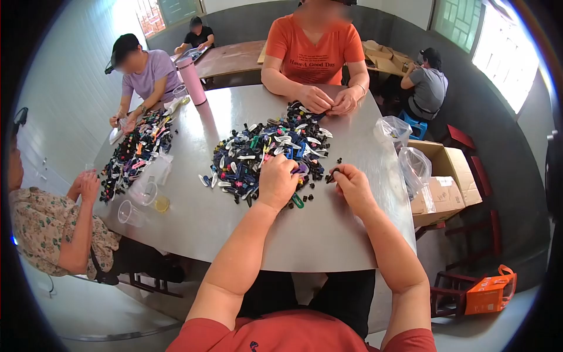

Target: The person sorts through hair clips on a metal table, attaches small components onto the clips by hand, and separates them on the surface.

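Note:
A wide pile of small hair clips [240, 158], mostly black, dark blue and white with some bright pieces, lies on the metal table. My left hand [278, 180] is at the near edge of the pile with its fingers bent down among the clips. What these fingers hold, if anything, is hidden. Beside them are a purple piece [302, 170] and a green clip [298, 201]. To the right of the pile, my right hand [355, 186] pinches a small black hair clip [332, 175] just above the tabletop.
Opposite me, a person in an orange shirt [314, 53] handles pieces at the pile's far edge. Two people sit on the left by a second pile [138, 144]. A pink bottle [192, 82] and clear cups [130, 213] stand there. Cardboard boxes [437, 196] and plastic bags are at the right.

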{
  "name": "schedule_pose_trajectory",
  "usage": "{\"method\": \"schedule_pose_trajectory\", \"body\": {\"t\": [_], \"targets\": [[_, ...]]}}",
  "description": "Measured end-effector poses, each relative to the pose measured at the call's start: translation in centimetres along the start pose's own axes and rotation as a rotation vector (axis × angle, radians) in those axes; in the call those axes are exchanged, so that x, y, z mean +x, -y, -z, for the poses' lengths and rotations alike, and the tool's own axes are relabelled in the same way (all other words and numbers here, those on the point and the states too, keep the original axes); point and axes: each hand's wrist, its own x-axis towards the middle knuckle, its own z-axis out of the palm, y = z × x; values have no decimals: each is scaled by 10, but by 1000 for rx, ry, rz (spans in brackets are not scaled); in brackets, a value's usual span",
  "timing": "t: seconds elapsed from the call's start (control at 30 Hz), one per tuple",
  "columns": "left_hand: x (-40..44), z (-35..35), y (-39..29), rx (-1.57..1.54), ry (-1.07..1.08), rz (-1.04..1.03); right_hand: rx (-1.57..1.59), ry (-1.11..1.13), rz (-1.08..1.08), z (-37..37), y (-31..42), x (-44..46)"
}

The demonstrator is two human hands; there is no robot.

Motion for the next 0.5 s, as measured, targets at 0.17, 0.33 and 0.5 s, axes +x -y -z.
{"method": "schedule_pose_trajectory", "body": {"t": [0.17,0.33,0.5], "targets": [[-2,-3,2,34,-71,-68,-104,73,41,-8,1,-7],[-2,-1,7,61,-81,-46,-114,48,42,-13,-3,-2],[-1,1,4,-46,-111,-35,-252,-115,185,11,36,-15]]}}
